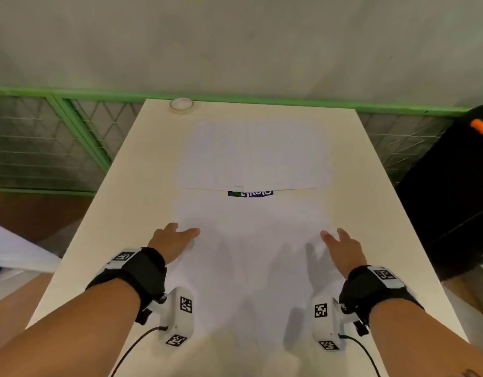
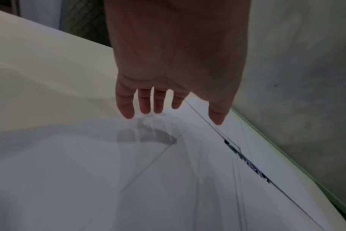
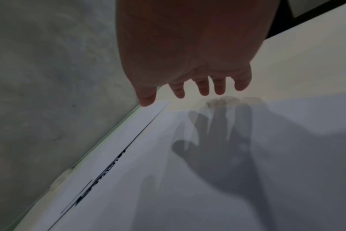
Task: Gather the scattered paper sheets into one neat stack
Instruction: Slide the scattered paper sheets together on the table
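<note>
White paper sheets (image 1: 251, 240) lie overlapping down the middle of a cream counter (image 1: 120, 202). The left hand (image 1: 171, 242) and right hand (image 1: 342, 247) hover at the nearest sheet's sides, each grip wide and empty. Best press flat and slide inward together. Green mesh fencing (image 1: 58, 137) and a grey wall stand beyond.

Cream table (image 1: 120, 186) strewn with white paper sheets (image 1: 251, 156), far ones overlapping, blue printed strip (image 1: 250, 193) peeking out between far and near sheets. Left hand (image 1: 172, 240) and right hand (image 1: 343, 247) over near sheet (image 1: 248, 254), fingers extended. Tape roll (image 1: 181, 105) at far edge, green mesh fence (image 1: 58, 137) beyond.
</note>
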The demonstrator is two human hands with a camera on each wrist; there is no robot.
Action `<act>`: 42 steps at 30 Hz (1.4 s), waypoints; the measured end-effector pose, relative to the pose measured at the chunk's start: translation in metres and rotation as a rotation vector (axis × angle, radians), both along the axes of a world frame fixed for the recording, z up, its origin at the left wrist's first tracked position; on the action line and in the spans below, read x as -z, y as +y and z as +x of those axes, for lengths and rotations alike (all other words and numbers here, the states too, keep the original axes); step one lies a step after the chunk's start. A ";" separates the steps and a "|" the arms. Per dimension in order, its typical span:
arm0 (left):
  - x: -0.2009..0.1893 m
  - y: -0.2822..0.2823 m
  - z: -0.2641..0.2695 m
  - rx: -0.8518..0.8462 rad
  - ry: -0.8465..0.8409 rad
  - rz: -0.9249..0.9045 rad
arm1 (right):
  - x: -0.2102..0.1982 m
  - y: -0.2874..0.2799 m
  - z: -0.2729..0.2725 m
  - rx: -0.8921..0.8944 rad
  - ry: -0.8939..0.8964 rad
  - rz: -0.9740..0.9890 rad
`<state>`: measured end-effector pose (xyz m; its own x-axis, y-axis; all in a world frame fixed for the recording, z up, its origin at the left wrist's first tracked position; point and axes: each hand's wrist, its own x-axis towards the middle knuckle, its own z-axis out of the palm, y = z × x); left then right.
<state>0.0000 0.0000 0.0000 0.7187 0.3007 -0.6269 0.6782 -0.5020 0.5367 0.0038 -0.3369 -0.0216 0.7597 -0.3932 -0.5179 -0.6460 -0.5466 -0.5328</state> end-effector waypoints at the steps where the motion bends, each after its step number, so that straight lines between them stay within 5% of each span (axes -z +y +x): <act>1: 0.002 0.002 -0.001 -0.013 0.008 0.000 | 0.001 -0.001 0.000 0.014 0.007 -0.012; 18: 0.003 0.009 -0.008 -0.137 0.180 0.176 | 0.006 0.007 0.002 0.115 0.189 -0.109; 23: 0.001 0.010 -0.008 -0.068 0.160 0.051 | 0.007 0.001 0.002 0.098 0.260 -0.145; 30: -0.001 -0.004 -0.008 -0.082 0.143 -0.128 | 0.012 0.018 0.001 0.123 0.181 0.102; 36: 0.000 -0.005 -0.009 -0.102 0.094 -0.186 | 0.014 0.015 -0.002 0.149 0.191 -0.100; 42: 0.000 -0.016 -0.014 -0.139 0.128 -0.387 | 0.023 0.035 -0.006 -0.014 0.162 -0.156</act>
<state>-0.0139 -0.0158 -0.0001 0.5972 0.1142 -0.7939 0.7984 -0.1793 0.5748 -0.0017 -0.3022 -0.0445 0.6775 -0.4680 -0.5674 -0.7080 -0.6239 -0.3308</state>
